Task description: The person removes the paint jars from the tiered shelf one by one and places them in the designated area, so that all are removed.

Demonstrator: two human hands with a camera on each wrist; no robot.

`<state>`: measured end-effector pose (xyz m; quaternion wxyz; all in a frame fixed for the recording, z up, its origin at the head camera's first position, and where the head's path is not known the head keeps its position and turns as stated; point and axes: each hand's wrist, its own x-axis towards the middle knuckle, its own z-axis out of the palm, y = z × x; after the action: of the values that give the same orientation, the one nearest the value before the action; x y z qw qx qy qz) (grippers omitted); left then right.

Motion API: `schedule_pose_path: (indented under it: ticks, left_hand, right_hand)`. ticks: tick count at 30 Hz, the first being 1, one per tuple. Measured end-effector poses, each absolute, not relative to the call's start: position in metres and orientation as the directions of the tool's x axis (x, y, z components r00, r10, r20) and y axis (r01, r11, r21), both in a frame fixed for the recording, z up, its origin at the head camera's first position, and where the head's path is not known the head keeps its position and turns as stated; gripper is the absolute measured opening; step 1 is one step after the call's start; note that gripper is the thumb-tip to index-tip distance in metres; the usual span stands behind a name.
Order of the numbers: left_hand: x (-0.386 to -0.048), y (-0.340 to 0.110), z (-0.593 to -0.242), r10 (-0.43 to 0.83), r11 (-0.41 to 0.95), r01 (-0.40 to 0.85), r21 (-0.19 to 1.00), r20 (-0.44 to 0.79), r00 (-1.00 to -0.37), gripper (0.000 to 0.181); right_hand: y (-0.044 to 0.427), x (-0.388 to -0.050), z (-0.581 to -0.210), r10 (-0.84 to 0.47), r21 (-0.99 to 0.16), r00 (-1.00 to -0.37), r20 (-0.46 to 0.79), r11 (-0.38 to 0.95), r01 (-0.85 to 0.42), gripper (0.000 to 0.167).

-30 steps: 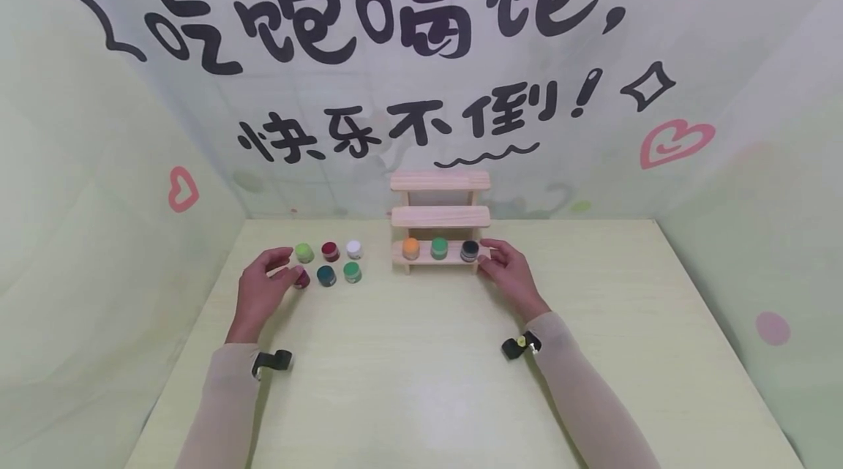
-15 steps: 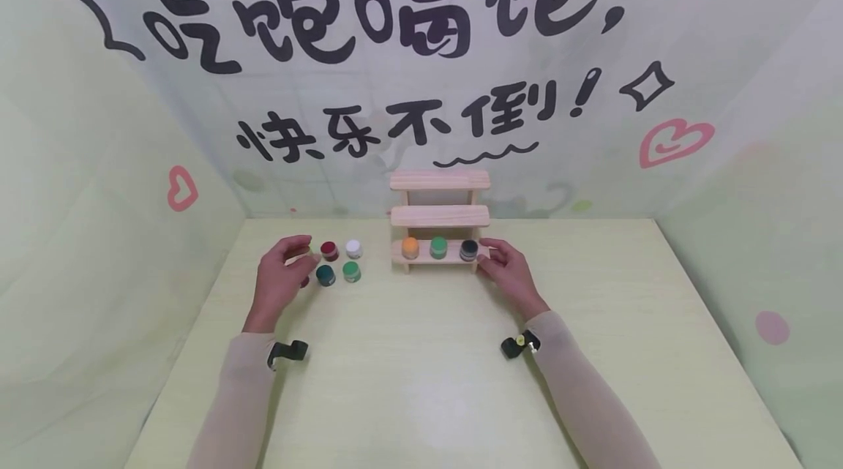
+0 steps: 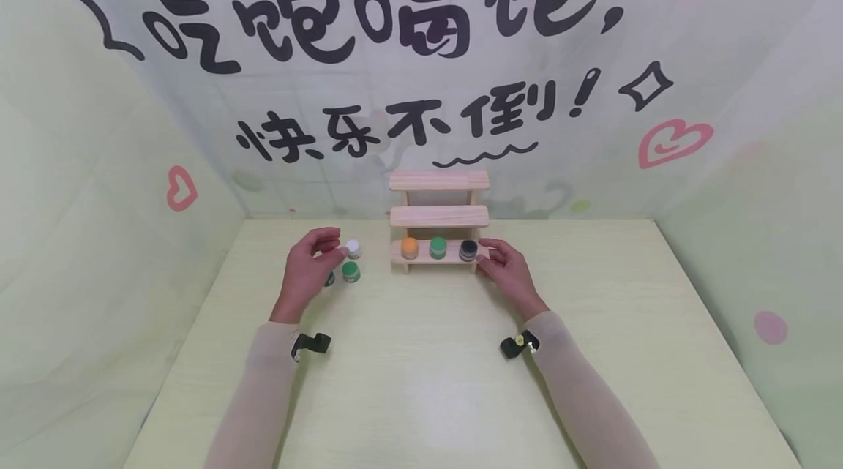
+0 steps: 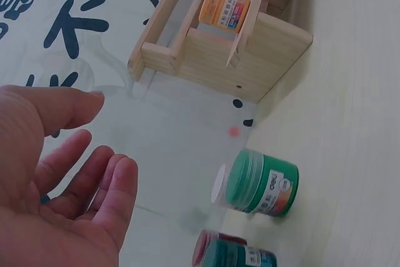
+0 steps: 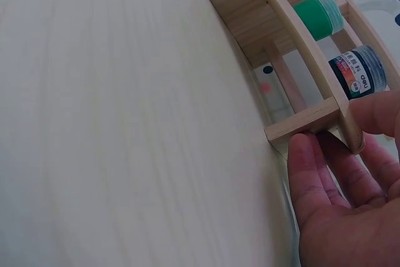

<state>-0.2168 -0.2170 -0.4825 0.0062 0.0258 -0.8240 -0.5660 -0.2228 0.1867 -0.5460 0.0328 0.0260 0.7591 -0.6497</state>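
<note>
While I watch from the head view, a pale cloth backdrop (image 3: 546, 162) with big black characters closes off the far side, and a light wood table (image 3: 421, 381) runs up to it. Stepped wooden rack (image 3: 440, 216) at the far middle, three levels. Lowest level carries, left to right, an orange jar (image 3: 410, 248), a mid-green jar (image 3: 437, 248) and a black jar (image 3: 468, 250). Dark wrist camera (image 3: 312, 344) on the left sleeve, another wrist camera (image 3: 519, 344) on the right.

Loose jars sit left of the rack: white jar (image 3: 353, 249) far, green jar (image 3: 351, 272) nearer, both just right of the left hand (image 3: 308, 271). Teal jar (image 3: 330, 279) is by that hand's near right edge. Left hand: thumb and fingers apart, a gap between, gripping nothing I can see; left wrist view shows it apart from the jars. Right hand (image 3: 510, 275) pinches the lowest step's right end, thumb above, fingers beneath, just beside the black jar.

Left hand hides most of the teal jar from the head. In the left wrist view I get a dark red jar (image 4: 201, 247) partly behind the teal one, both cut by the bottom edge; the white one is mostly hidden behind green. Label print: mostly too small to read.
</note>
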Motion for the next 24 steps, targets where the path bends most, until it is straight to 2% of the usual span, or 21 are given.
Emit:
schedule_pose_path:
  ticks: [4, 12, 24]
  left_hand:
    - [-0.221, -0.203, -0.484, -0.017, 0.309, -0.033, 0.950, -0.030, -0.999, 0.049]
    - [-0.231, -0.174, -0.483, 0.038, 0.259, 0.051, 0.964, 0.043, -0.998, 0.046]
    - [-0.244, -0.134, -0.487, 0.109, 0.245, 0.091, 0.965, 0.066, -0.992, 0.045]
  right_hand:
    - [0.186, -0.223, -0.543, -0.016, -0.983, -0.995, -0.099, 0.157, 0.095, 0.045]
    - [0.181, -0.210, -0.515, -0.029, -0.985, -0.995, -0.090, 0.152, 0.085, 0.043]
    - [0.179, -0.207, -0.511, -0.018, -0.983, -0.994, -0.108, 0.154, 0.104, 0.044]
